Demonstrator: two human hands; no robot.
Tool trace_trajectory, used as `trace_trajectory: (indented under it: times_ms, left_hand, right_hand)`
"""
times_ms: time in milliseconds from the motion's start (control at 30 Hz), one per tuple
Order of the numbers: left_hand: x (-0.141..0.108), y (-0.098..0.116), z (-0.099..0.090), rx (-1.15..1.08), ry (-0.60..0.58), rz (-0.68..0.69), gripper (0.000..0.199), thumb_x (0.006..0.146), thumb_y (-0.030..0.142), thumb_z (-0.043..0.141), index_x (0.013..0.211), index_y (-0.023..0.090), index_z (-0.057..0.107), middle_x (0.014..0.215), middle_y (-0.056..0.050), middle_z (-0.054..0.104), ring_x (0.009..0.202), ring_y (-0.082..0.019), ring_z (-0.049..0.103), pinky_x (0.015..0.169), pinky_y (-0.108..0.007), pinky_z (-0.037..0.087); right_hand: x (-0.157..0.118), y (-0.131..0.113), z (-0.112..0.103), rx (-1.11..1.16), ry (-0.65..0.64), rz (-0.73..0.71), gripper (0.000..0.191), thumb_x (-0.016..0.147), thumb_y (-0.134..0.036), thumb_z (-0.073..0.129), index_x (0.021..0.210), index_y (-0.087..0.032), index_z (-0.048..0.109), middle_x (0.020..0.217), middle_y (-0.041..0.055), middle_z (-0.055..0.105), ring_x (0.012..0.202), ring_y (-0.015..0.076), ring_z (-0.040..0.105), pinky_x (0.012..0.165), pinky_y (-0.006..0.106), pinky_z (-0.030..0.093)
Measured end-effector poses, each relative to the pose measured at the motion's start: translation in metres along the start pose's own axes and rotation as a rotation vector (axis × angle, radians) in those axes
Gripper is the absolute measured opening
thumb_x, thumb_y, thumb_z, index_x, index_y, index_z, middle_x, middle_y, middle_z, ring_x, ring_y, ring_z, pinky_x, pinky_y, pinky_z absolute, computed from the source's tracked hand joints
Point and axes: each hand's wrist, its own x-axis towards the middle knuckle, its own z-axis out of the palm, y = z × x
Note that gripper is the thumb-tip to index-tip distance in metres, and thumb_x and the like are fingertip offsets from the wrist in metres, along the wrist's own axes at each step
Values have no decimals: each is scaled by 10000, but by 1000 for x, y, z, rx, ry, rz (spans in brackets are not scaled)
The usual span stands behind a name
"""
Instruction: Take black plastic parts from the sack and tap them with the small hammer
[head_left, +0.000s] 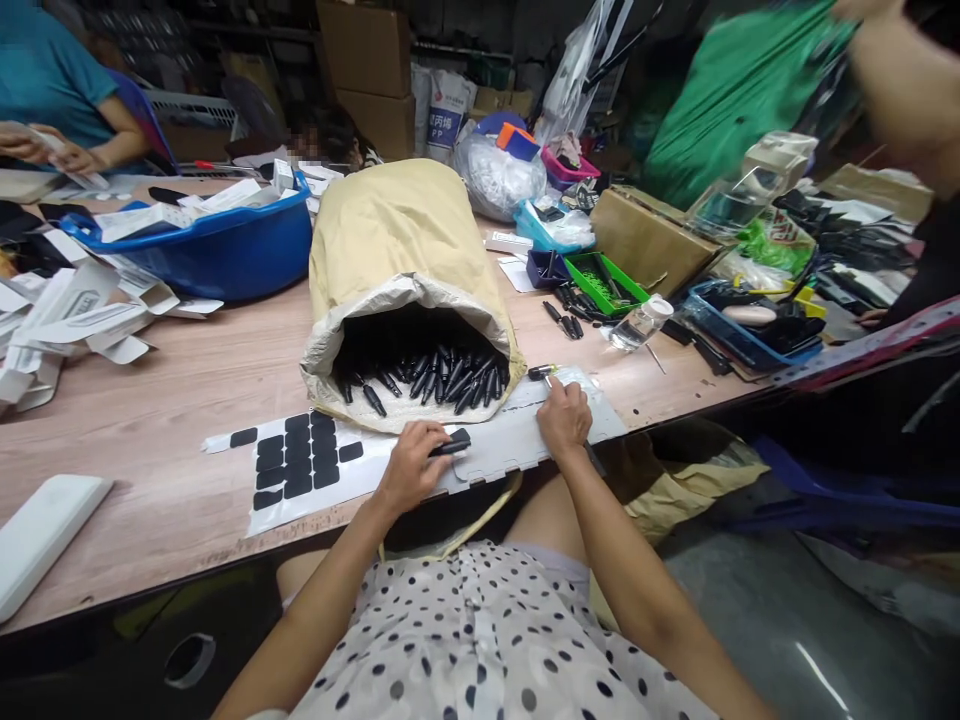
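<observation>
Blue panel on white sack [450,112], back of the table: "PP", with "丙烯" above it. Character before that looks like "聚", too soft to be sure. Small print over it unreadable.

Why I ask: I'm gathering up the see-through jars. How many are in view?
2: a large jar by the brown cardboard box, and a smaller jar on the table, beside the green tray. More may be hidden in the clutter.
</observation>
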Motion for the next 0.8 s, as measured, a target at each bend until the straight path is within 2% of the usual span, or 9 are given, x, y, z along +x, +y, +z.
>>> trace_trajectory:
  times_ms: [100, 167, 300, 400, 467, 600, 633, 700, 800]
  left_hand:
    - [-35, 22, 2, -130, -225, -28, 201, 907, 233, 545, 1058, 219, 677, 945, -50, 731, 841, -195, 671, 752, -314, 541]
    - [-58, 26, 9, -128, -341, -131, 187, 899, 240, 553, 1032, 230, 684, 873, -31, 741, 754, -193, 683, 689, -302, 535]
    - [-82, 8, 31, 79, -349, -402, 135, 862, 219, 569, 902, 213, 697, 730, -54, 715, 670, -242, 695, 600, -324, 512]
    - [-84, -1, 41, 246, -335, -473, 100, 840, 256, 611, 822, 211, 698, 653, -74, 680, 630, -275, 691, 530, -330, 470]
    - [-81, 6, 38, 257, -369, -459, 110, 806, 287, 659, 868, 213, 712, 640, -62, 675, 602, -275, 678, 500, -325, 442]
    - [-52, 36, 4, 59, -430, -499, 247, 889, 420, 578, 818, 225, 713, 632, -29, 677, 540, -211, 630, 467, -289, 423]
    - [-38, 39, -8, 21, -388, -545, 328, 927, 458, 515, 814, 220, 711, 618, -27, 668, 504, -194, 603, 462, -288, 426]
    - [-7, 34, -32, 142, -151, -610, 347, 936, 483, 493, 912, 206, 701, 665, -43, 679, 537, -207, 612, 512, -313, 466]
    - [36, 3, -57, 482, 228, -683, 278, 888, 431, 564, 890, 174, 670, 852, -134, 706, 791, -302, 684, 689, -398, 524]
  right_hand:
    - [0, 0, 2, -21, 12, -3, 402, 899, -132, 423, 1192, -168, 696, 938, 133, 571, 861, 258, 505, 682, 337, 370]
    - [1, 1, 3, -26, 27, -7, 394, 897, -134, 425, 1181, -164, 697, 938, 134, 572, 860, 257, 506, 681, 338, 371]
    - [1, 1, 5, -11, 55, -27, 386, 893, -145, 431, 1175, -164, 694, 922, 135, 571, 857, 259, 502, 674, 345, 378]
    - [0, 0, 5, 0, 46, -19, 394, 894, -139, 423, 1183, -161, 690, 929, 140, 573, 862, 263, 501, 671, 351, 378]
    - [0, 0, 5, 12, 33, -17, 396, 894, -136, 420, 1186, -158, 687, 938, 145, 571, 867, 266, 498, 672, 353, 377]
    - [0, 0, 5, 28, 4, -20, 396, 896, -141, 424, 1203, -153, 672, 947, 148, 562, 873, 272, 493, 673, 357, 375]
    - [0, -1, 5, 26, 4, -20, 395, 894, -141, 425, 1203, -154, 672, 947, 147, 562, 871, 272, 494, 672, 356, 376]
    - [0, -2, 5, 15, 16, -20, 394, 891, -139, 423, 1191, -159, 678, 940, 142, 565, 866, 268, 496, 670, 353, 376]
    - [0, -4, 3, -13, 36, -19, 394, 887, -128, 414, 1164, -160, 693, 930, 140, 575, 858, 266, 501, 665, 350, 373]
